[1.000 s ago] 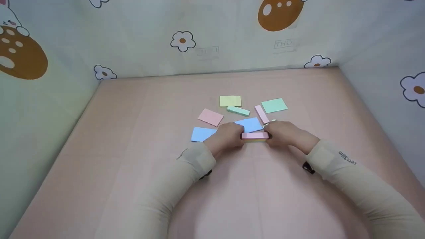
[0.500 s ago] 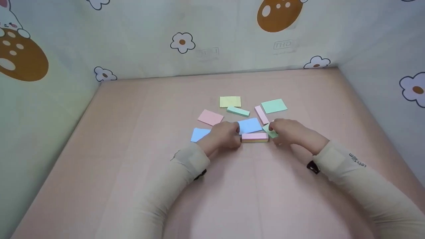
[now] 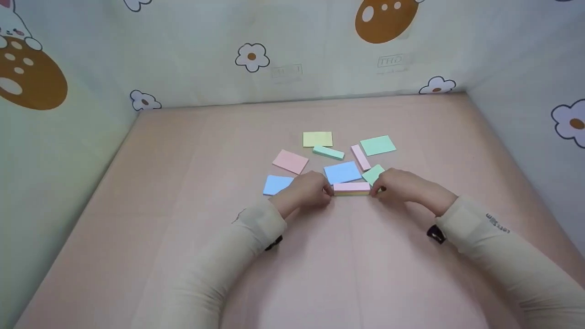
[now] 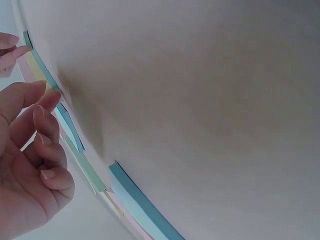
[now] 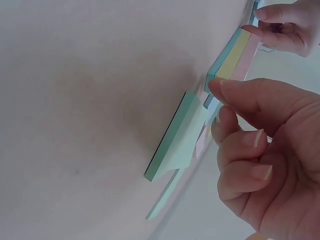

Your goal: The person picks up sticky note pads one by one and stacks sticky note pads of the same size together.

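A low stack of pastel bars [image 3: 351, 188], pink on top, yellow in the middle and blue-green below, lies near the front of a group of blocks. My left hand [image 3: 308, 189] is at its left end and my right hand [image 3: 397, 187] at its right end, fingers loosely curled. In the right wrist view my right fingertips touch the near end of the stack [image 5: 232, 60]. My left thumb and index fingertip meet the other end in the left wrist view. Behind the stack lie a blue block [image 3: 343, 172] and a small green block [image 3: 374, 174].
Farther back on the pink tabletop [image 3: 183, 160] lie a yellow block [image 3: 317, 139], a green bar [image 3: 328, 152], a pink bar [image 3: 360, 157], a green block [image 3: 378, 145] and a pink block [image 3: 290, 161]. Another blue block [image 3: 277, 184] is partly behind my left hand. Patterned cloth walls enclose the table.
Both hands drew slightly apart from the stack's ends, then came back to them. The small green block, mostly covered by my right hand earlier, now shows more. The stack has hardly moved.
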{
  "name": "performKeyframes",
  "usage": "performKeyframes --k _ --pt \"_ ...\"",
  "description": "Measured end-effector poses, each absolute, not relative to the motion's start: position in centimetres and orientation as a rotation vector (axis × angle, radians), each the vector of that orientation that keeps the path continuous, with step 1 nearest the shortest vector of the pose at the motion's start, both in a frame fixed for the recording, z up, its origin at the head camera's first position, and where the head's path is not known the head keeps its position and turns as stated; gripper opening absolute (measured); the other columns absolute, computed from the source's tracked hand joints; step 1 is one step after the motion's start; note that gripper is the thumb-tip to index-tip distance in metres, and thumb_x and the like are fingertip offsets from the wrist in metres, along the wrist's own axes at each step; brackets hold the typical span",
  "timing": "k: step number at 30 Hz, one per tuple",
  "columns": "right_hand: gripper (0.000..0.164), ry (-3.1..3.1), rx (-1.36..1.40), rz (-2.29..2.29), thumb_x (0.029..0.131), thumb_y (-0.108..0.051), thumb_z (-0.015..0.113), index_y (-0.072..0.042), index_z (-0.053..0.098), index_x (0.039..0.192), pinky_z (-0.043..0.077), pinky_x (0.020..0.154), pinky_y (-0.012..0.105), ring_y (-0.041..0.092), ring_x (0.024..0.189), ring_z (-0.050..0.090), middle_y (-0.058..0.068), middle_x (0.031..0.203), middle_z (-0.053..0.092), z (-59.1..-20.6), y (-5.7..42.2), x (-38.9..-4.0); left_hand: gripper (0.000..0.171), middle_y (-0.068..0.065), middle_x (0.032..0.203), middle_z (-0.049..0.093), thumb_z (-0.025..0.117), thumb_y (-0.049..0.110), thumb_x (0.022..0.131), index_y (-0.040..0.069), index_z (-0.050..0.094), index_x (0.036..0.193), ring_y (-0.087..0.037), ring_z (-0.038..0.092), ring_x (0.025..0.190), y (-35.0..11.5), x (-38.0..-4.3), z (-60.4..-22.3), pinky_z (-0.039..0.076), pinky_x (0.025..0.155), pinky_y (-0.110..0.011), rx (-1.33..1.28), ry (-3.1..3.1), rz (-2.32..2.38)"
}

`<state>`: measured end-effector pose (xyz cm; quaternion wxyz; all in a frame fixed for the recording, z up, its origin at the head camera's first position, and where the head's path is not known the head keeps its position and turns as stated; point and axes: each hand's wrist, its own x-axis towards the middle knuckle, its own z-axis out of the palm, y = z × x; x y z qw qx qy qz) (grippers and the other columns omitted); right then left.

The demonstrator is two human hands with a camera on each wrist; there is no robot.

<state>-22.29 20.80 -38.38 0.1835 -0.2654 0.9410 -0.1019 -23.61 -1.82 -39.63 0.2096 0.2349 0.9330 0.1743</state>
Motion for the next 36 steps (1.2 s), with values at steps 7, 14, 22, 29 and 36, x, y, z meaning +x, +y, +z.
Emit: performKeyframes --k 7,14,22,29,36 --pt "0.019 2.642 -0.693 -0.284 0.084 -0.002 0.062 -0.005 0.071 0.100 0.047 0.079 0.041 0.021 0.082 0.054 0.014 0.103 0.066 -38.33 20.70 -22.43 0.022 -0.002 0.108 0.065 0.059 0.016 0.087 0.012 0.070 0.105 -0.015 0.052 0.090 -1.57 -23.39 -39.71 0.045 0.081 -0.027 0.617 2.602 0.475" --pt "0.019 2.659 -0.701 -0.298 0.083 -0.001 0.060 -0.004 0.071 0.099 0.046 0.079 0.042 0.022 0.079 0.052 0.014 0.100 0.066 -38.50 20.47 -22.45 0.023 -0.003 0.111 0.064 0.059 0.017 0.087 0.012 0.069 0.108 -0.015 0.053 0.089 -1.58 -23.32 -39.77 0.047 0.079 -0.027 0.589 2.586 0.498" --pt "0.019 2.666 -0.699 -0.272 0.083 0.000 0.058 -0.004 0.071 0.096 0.045 0.075 0.039 0.021 0.077 0.050 0.011 0.094 0.066 -38.47 20.47 -22.48 0.024 -0.003 0.111 0.065 0.057 0.015 0.087 0.012 0.069 0.107 -0.015 0.053 0.091 -1.48 -23.28 -39.74 0.045 0.082 -0.027 0.662 2.614 0.429" --pt "0.020 2.669 -0.701 -0.277 0.083 0.001 0.057 -0.003 0.071 0.097 0.045 0.076 0.040 0.021 0.077 0.050 0.012 0.094 0.066 -38.51 20.49 -22.48 0.024 -0.003 0.110 0.065 0.057 0.015 0.087 0.012 0.069 0.108 -0.016 0.053 0.088 -1.39 -23.17 -39.60 0.046 0.081 -0.027 0.674 2.627 0.396" --pt "0.022 2.662 -0.698 -0.300 0.083 0.002 0.057 -0.002 0.070 0.101 0.046 0.076 0.040 0.022 0.078 0.051 0.014 0.099 0.066 -38.66 20.74 -22.39 0.025 -0.004 0.110 0.065 0.056 0.014 0.088 0.011 0.068 0.109 -0.016 0.055 0.089 -1.20 -23.07 -39.50 0.046 0.086 -0.029 0.706 2.663 0.312"
